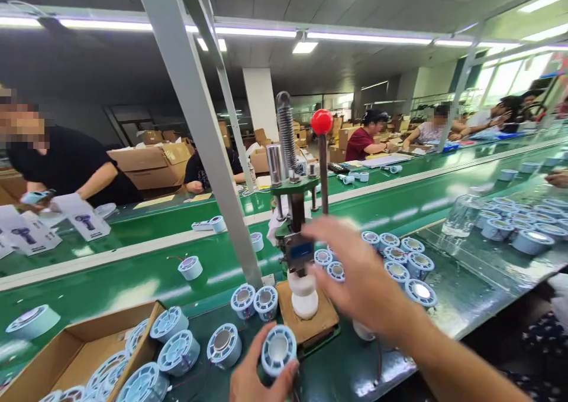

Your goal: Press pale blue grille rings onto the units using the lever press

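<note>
My left hand (260,371) holds a light-blue round motor housing (278,350) between thumb and fingers, its silver centre facing up, just in front of a small hand press. My right hand (350,266), a little blurred, is raised beside the hand press (298,248), fingers apart and with nothing seen in it. Whether its fingertips touch the press cannot be made out. Above that hand stands the press lever's red ball knob (322,122). Under the ram, a white round fixture (304,302) sits on a brown base plate (284,304).
A cardboard box (84,346) at front left holds several blue housings. More housings (394,260) stand right of the press. A grey metal post (199,130) rises left of it. Behind runs a green conveyor belt (155,295). A clear plastic container (461,216) lies at right. Several people sit or stand beyond.
</note>
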{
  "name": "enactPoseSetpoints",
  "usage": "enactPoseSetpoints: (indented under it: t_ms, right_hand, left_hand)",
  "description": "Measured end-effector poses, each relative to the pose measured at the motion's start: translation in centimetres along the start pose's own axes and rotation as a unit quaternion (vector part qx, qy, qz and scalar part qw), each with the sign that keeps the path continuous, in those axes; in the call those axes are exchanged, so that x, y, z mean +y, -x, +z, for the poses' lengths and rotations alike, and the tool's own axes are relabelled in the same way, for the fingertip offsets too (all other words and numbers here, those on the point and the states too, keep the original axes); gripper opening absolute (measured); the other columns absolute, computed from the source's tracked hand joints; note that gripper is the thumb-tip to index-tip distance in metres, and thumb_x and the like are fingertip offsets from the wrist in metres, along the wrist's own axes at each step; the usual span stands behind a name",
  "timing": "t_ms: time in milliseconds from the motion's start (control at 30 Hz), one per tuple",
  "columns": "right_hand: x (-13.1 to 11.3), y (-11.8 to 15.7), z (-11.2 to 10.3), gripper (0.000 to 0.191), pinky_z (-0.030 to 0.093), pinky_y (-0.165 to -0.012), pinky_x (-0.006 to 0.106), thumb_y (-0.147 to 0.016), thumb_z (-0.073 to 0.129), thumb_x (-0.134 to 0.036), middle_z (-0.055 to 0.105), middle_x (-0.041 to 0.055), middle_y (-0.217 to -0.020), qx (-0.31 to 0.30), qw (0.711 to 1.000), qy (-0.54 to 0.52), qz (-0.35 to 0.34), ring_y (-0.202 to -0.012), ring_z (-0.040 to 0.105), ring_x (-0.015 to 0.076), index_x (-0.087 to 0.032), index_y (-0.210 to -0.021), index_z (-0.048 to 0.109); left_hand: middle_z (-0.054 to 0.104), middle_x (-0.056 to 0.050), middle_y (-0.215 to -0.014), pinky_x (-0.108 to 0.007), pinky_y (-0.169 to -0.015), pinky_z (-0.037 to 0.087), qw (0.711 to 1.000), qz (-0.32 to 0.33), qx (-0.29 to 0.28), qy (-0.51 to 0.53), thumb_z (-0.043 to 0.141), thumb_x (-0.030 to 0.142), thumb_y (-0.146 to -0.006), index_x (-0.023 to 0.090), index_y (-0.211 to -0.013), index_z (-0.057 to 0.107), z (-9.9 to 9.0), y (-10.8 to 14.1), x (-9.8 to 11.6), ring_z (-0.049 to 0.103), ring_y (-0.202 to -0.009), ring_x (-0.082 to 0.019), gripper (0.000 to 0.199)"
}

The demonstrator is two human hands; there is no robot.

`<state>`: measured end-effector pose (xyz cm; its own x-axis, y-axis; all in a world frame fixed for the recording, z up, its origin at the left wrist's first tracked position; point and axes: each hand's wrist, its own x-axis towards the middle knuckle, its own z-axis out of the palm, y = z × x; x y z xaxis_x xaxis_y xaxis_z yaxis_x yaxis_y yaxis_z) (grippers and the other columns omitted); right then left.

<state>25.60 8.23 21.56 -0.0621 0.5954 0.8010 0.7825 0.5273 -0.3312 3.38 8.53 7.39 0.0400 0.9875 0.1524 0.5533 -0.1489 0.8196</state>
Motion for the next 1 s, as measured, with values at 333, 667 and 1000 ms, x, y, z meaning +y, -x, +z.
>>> enactPoseSetpoints:
  t_ms: [333,667,1000]
  right_hand:
    - [5.2,-21.7,-1.9,0.031,0.045,-0.082,0.025,-0.098,0.036,-0.022,0.059,-0.0017,-0.072,0.136,0.987,-0.057,0.064,-0.070,0.059,0.0091,-0.013,-0.089,0.064]
    - [5.3,-20.7,-1.4,0.029,0.043,-0.081,0.025,-0.097,0.038,-0.022,0.056,-0.0016,-0.073,0.149,0.982,-0.080,0.080,-0.069,0.057,0.0076,-0.010,-0.088,0.063]
    - [0.5,-10.6,-6.6,0.028,0.051,-0.075,0.023,-0.097,0.040,-0.021,0.064,0.0017,-0.089,0.145,0.978,-0.145,0.029,-0.074,0.064,0.0084,-0.014,-0.105,0.067]
  left_hand:
    - [0.074,-0.014,-0.110,-0.046,-0.094,0.052,0.989,0.046,-0.079,0.117,0.070,0.048,-0.056,0.010,-0.117,0.059,4.0,-10.7,4.0,0.068,-0.102,-0.035,0.072]
    - [0.076,-0.010,-0.102,-0.039,-0.084,0.056,0.977,0.067,-0.077,0.187,0.074,0.047,-0.064,0.013,-0.107,0.065,5.4,-9.2,4.7,0.070,-0.095,-0.030,0.056]
    - [0.057,-0.015,-0.137,-0.044,-0.110,0.035,0.982,0.086,-0.055,0.160,0.067,0.033,-0.076,0.014,-0.140,0.041,7.1,-7.3,2.6,0.054,-0.124,-0.029,0.072]
